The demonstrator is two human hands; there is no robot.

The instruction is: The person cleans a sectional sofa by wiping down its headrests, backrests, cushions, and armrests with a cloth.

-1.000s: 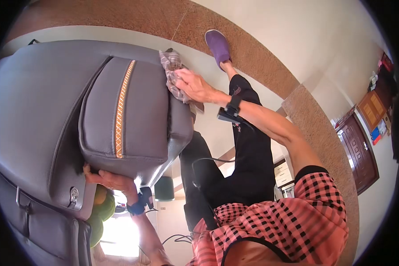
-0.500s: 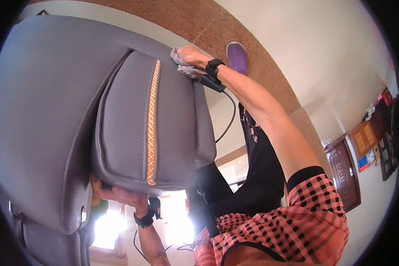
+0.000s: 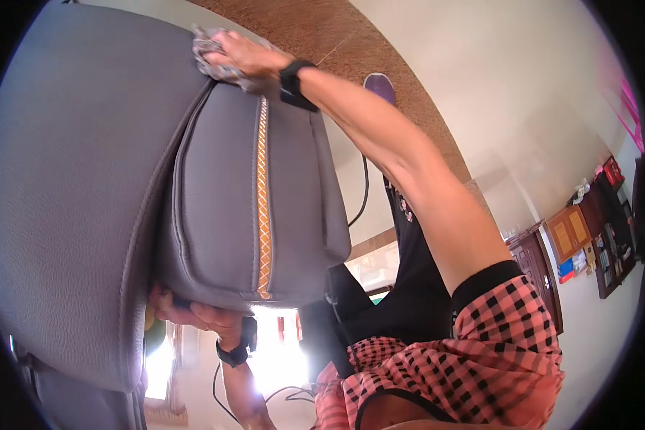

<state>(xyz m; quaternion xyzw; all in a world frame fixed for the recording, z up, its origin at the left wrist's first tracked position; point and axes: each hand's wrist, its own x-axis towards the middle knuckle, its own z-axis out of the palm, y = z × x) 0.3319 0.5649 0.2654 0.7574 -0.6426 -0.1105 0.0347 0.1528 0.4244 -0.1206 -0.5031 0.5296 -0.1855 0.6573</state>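
A crumpled grey-and-white striped cloth point(image 3: 218, 63) is bunched in my right hand point(image 3: 247, 54), which presses it on the upper part of the grey leather seat, by the seam above the cushion. The cushion point(image 3: 218, 193) is padded and carries an orange strip with white cross-stitching point(image 3: 264, 208). My left hand point(image 3: 197, 315) is at the cushion's lower edge, fingers curled against its underside; some fingertips are hidden. The large smooth grey panel point(image 3: 72, 143) of the seat lies left of the cushion.
A metal ring point(image 3: 13, 347) sits at the seat's lower left. A brown speckled floor band point(image 3: 380, 50) curves past a purple shoe point(image 3: 380, 86). Thin black cables point(image 3: 218, 390) hang near my left forearm. A wooden cabinet point(image 3: 567, 233) and a dark door point(image 3: 534, 265) stand far right.
My right hand has moved left with the cloth, from the seat's right edge to the seam above the cushion. The seat appears larger. My left hand stays at the cushion's underside.
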